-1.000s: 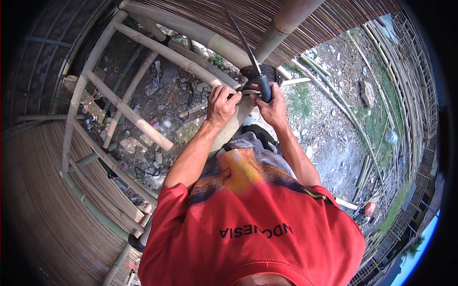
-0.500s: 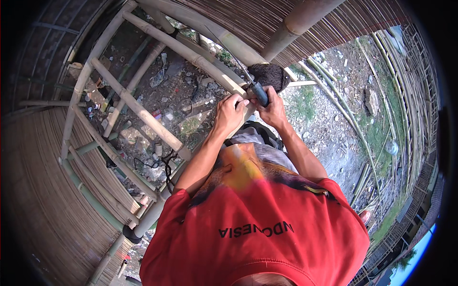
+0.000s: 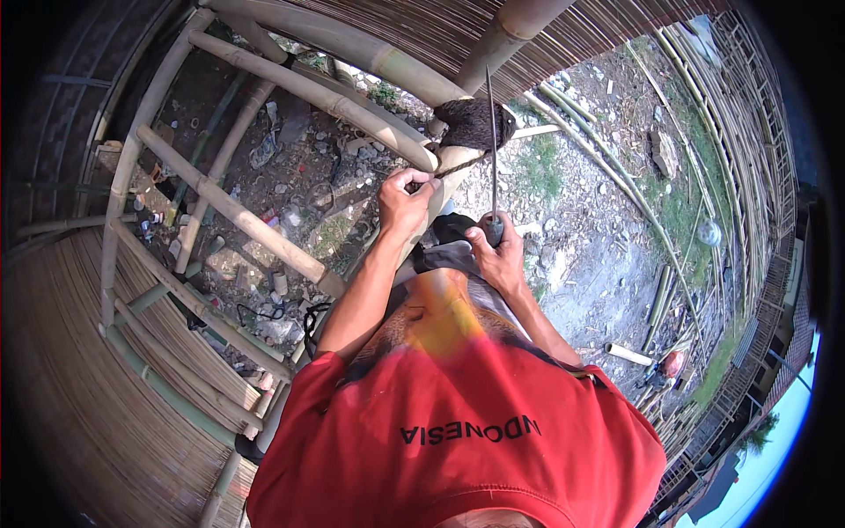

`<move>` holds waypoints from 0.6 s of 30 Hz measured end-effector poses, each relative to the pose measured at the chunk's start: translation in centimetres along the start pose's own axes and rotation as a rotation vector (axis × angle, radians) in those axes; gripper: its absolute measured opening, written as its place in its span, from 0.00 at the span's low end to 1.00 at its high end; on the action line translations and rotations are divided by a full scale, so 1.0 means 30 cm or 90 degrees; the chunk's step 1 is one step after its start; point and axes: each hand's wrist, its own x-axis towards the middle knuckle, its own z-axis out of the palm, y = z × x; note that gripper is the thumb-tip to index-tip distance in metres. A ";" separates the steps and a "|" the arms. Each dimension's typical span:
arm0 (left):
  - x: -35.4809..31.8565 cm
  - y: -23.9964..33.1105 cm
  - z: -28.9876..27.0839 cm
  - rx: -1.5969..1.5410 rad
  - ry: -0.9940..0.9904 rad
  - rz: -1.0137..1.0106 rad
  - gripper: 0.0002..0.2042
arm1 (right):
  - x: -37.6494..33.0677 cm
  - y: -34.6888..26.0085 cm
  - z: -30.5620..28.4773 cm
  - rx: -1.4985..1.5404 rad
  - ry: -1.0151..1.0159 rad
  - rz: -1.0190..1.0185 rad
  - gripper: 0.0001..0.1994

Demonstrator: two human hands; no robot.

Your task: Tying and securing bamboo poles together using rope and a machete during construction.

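Note:
My right hand (image 3: 502,253) is wrapped round the dark handle (image 3: 494,232) of a long-bladed hand tool. Its narrow blade (image 3: 493,145) points away from me, seen nearly edge-on; whether it is a saw or a knife I cannot tell. My left hand (image 3: 403,209) pinches a dark fibre rope (image 3: 462,165) beside the cut end of a bamboo pole (image 3: 370,113). That rope runs taut to the right, to a thick dark lashing (image 3: 466,123) wound round the bamboo joint. The blade crosses in front of the lashing's right side.
A bamboo frame of rails and crosspieces (image 3: 231,204) fills the left side. Woven bamboo panels (image 3: 97,370) stand at lower left. Rubble and litter cover the ground (image 3: 572,255). Long bamboo poles (image 3: 616,185) lie to the right, with a short cut piece (image 3: 628,354) nearer.
My right hand has drawn back from the joint, and the blade has swung from leaning left to pointing straight ahead. The left hand now holds a rope stretched from the lashing.

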 end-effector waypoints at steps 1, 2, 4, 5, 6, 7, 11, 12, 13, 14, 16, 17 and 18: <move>-0.001 0.009 -0.001 0.016 0.008 0.020 0.07 | -0.004 0.013 0.018 0.037 -0.017 0.006 0.19; -0.003 0.018 0.000 0.032 0.018 0.039 0.08 | -0.014 0.023 0.017 0.027 -0.033 0.018 0.20; -0.010 0.031 -0.003 0.023 0.012 0.022 0.07 | -0.030 0.023 0.018 0.017 -0.047 0.031 0.20; -0.011 0.035 -0.004 0.015 0.011 0.004 0.06 | -0.022 0.052 0.021 0.089 -0.076 0.036 0.21; -0.008 0.008 -0.004 -0.014 0.013 0.033 0.06 | -0.016 0.074 0.026 0.159 -0.108 0.039 0.23; -0.009 0.010 -0.004 -0.015 0.010 0.034 0.06 | -0.002 0.098 0.036 0.159 -0.104 0.039 0.23; -0.011 0.011 -0.002 -0.017 0.027 0.063 0.05 | 0.027 0.094 0.051 -0.029 -0.068 0.072 0.23; -0.013 0.012 0.000 -0.016 0.019 0.016 0.05 | 0.017 0.086 0.059 -0.012 -0.041 0.005 0.23; -0.013 0.013 0.003 -0.016 0.011 -0.030 0.04 | 0.014 0.079 0.066 0.005 -0.015 -0.062 0.23; -0.014 0.015 0.008 -0.036 0.013 -0.044 0.05 | 0.018 0.079 0.072 -0.024 0.001 -0.068 0.24; -0.016 0.001 0.002 -0.046 0.024 0.000 0.06 | 0.031 0.020 0.085 -0.104 -0.007 0.000 0.24; -0.017 -0.008 -0.007 -0.057 0.036 0.043 0.06 | 0.035 -0.001 0.089 -0.184 -0.016 0.068 0.24; -0.022 -0.023 -0.025 -0.039 0.040 0.039 0.06 | 0.030 -0.008 0.092 -0.188 -0.004 0.075 0.26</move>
